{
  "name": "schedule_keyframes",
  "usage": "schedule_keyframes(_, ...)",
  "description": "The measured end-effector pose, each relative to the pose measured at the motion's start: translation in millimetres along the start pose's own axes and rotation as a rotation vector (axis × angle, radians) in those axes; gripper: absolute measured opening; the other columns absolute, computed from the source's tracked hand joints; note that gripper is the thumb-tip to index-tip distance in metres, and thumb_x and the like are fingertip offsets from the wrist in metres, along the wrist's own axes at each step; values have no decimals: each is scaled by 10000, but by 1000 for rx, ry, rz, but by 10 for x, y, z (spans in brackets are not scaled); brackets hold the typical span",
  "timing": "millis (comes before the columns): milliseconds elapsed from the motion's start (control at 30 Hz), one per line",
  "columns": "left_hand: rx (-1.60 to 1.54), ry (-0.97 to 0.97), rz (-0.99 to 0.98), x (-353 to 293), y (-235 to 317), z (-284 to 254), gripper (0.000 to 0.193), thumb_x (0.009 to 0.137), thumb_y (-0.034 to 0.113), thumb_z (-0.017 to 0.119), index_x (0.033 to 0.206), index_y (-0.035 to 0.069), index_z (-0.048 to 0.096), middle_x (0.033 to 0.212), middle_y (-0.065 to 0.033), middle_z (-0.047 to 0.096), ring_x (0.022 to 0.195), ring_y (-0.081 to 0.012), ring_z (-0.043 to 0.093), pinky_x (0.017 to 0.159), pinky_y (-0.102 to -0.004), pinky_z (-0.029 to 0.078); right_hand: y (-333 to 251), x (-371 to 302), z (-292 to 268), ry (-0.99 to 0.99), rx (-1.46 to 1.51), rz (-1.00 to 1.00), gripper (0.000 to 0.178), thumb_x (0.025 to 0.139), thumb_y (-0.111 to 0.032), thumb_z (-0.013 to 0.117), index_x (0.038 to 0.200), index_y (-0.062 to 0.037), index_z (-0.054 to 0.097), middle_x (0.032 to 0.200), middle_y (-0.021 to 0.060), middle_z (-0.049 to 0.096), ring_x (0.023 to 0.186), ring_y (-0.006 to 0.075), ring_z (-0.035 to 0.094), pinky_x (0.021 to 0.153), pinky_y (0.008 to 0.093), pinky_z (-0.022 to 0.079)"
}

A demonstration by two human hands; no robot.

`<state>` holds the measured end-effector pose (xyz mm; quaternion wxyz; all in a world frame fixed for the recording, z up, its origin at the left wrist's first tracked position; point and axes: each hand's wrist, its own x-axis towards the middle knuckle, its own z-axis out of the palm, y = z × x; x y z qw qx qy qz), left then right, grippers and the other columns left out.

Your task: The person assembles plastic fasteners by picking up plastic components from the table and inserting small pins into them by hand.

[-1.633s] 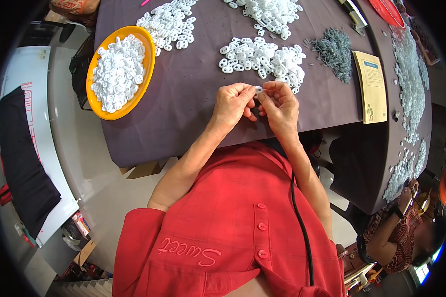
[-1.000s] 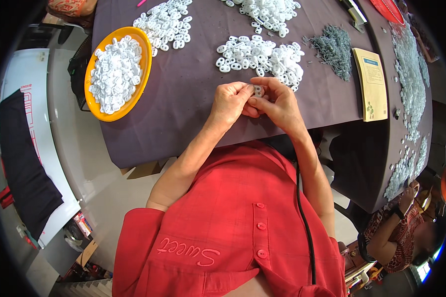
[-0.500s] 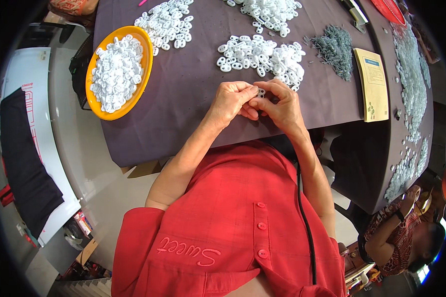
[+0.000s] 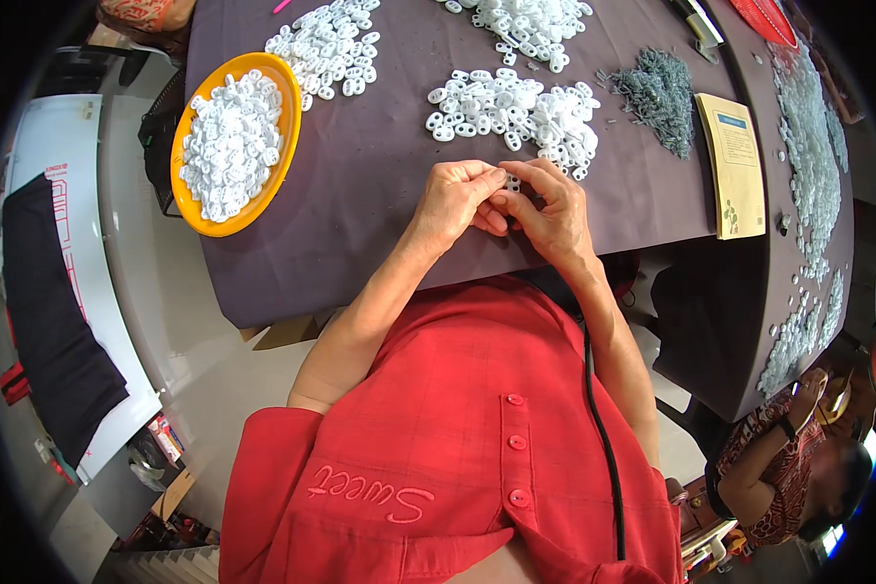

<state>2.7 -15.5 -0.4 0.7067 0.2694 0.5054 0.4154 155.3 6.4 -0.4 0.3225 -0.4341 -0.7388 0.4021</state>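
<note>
Both my hands meet above the near part of the dark cloth-covered table, their fingertips pinched around a small white two-holed plastic piece (image 4: 514, 183). My left hand (image 4: 460, 204) is closed with thumb and index finger pressed at the piece's left side. My right hand (image 4: 558, 209) grips it from the right, thumb below and index finger above. Fingers hide most of the piece, and I cannot make out whether anything else is held with it. Just beyond my hands lies a loose heap of similar white two-holed pieces (image 4: 501, 105).
An orange oval bowl (image 4: 292, 146) full of white pieces stands at the left. More white pieces (image 4: 326, 49) are heaped at the back. Small grey translucent parts (image 4: 657, 97) and a yellow booklet (image 4: 735, 185) lie to the right. Another person (image 4: 774, 457) sits at the lower right.
Almost nothing differs. My hands keep the same pinch on the white piece, with only a slight shift of the fingers and of the view.
</note>
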Motion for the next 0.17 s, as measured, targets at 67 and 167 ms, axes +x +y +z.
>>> schedule_keyframes(67,0,-10,-10,-1,14,-12,222,880,187,526,862,-23,596,696,-86,610,505,-133,593,481,-254,531,18,-3,3,2,-1,-21,260,739,-91,664,981,-7,619,831,65,587,627,131,585,544,241,477)
schedule_keyframes(167,16,-41,-37,13,22,-40,222,878,180,528,902,-28,601,709,-95,616,514,-142,598,490,-257,534,22,-17,9,-2,22,6,259,742,-91,664,984,-10,620,842,65,591,637,129,591,554,242,481)
